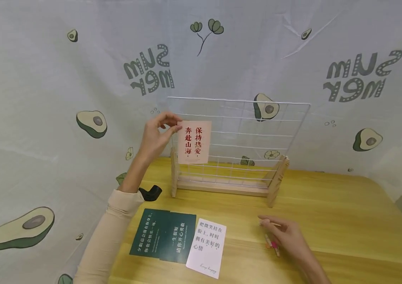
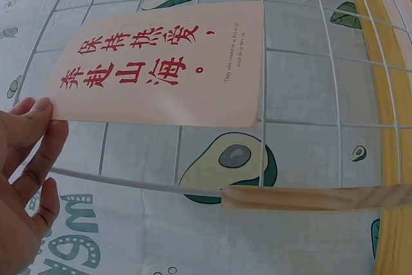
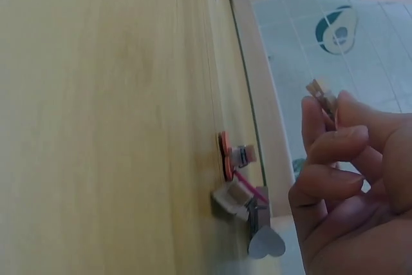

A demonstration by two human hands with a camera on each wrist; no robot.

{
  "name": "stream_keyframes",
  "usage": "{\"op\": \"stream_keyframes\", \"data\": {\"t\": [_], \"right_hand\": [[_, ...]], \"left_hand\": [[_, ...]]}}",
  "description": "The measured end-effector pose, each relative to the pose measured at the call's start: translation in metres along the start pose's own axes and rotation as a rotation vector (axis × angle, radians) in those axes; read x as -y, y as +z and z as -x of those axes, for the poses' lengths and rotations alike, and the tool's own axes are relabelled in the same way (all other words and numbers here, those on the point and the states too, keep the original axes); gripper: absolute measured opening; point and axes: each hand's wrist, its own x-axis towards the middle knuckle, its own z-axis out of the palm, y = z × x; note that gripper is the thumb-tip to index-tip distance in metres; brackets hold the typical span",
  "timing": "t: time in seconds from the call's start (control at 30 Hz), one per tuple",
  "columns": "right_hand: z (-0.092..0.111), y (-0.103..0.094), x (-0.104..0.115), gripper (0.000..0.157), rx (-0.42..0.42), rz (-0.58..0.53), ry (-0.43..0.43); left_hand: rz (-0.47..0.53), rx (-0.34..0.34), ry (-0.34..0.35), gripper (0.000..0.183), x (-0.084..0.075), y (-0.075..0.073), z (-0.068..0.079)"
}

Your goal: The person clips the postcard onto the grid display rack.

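My left hand (image 1: 156, 134) pinches a pale pink card (image 1: 194, 142) by its upper left corner, between thumb and fingers. Red Chinese characters run down the card, which is held upright in front of the left part of a white wire grid rack (image 1: 238, 100). Over the table to the right, my right hand (image 1: 288, 238) pinches a small wooden clothespin (image 3: 322, 91) between thumb and fingertips. Below that hand several small decorated clothespins (image 1: 272, 245) lie on the table; in the right wrist view one bears a grey heart (image 3: 266, 243) and another a red shape (image 3: 226, 158).
The rack stands on a wooden base (image 1: 222, 188) at the back of the yellow table (image 1: 346, 221). Two dark green cards (image 1: 147, 232) and a white card (image 1: 206, 248) lie at front left. A black object (image 1: 152, 193) shows beside the left sleeve. An avocado-print cloth (image 1: 250, 71) hangs behind.
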Motion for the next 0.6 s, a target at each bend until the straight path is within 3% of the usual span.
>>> {"op": "stream_keyframes", "data": {"t": [0.1, 0.17, 0.27, 0.33, 0.5, 0.6], "right_hand": [[-0.002, 0.003, 0.003, 0.041, 0.050, -0.027, 0.016], [-0.004, 0.004, 0.007, 0.044, 0.058, -0.046, 0.070], [-0.009, 0.006, 0.016, 0.042, 0.011, -0.029, 0.132], [-0.013, 0.007, 0.023, 0.036, -0.022, 0.030, 0.114], [-0.026, 0.012, 0.043, 0.019, -0.066, 0.180, -0.087], [-0.039, 0.013, 0.058, 0.014, -0.062, 0.186, -0.245]], "left_hand": [[-0.012, 0.011, 0.013, 0.015, 0.000, -0.003, -0.006], [-0.018, 0.015, 0.020, 0.015, 0.002, -0.004, -0.010], [-0.011, 0.020, 0.030, 0.014, 0.003, -0.004, -0.015], [0.001, 0.017, 0.035, 0.014, 0.004, -0.004, -0.016], [0.019, 0.001, 0.042, 0.015, 0.003, -0.004, -0.018], [0.009, -0.021, 0.054, 0.015, 0.004, -0.005, -0.018]]}}
